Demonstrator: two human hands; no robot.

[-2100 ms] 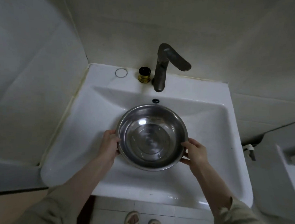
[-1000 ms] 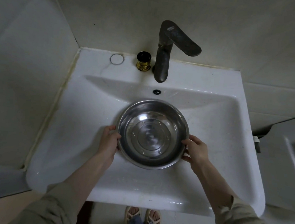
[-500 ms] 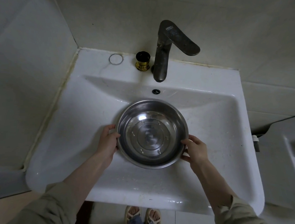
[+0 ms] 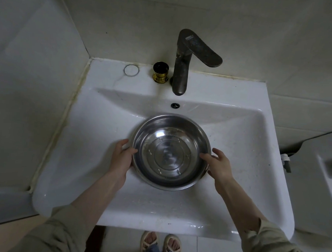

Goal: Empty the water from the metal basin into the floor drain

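Observation:
A round metal basin [image 4: 169,152] sits upright in the bowl of a white sink [image 4: 88,137], with a little clear water rippling over its bottom. My left hand [image 4: 122,158] grips the basin's left rim, thumb over the edge. On the opposite side my right hand [image 4: 219,166] holds the right rim the same way. No floor drain shows in this view.
A dark tap [image 4: 185,60] stands behind the basin, its spout over the sink's back edge. A small black and gold cap [image 4: 160,73] sits left of the tap. Tiled walls close in at the left and back. My sandalled feet [image 4: 160,243] are on the floor tiles below the sink.
Both hands have stayed on the basin's rim and the basin has barely moved in the sink. The water inside ripples. My head came closer and steadied.

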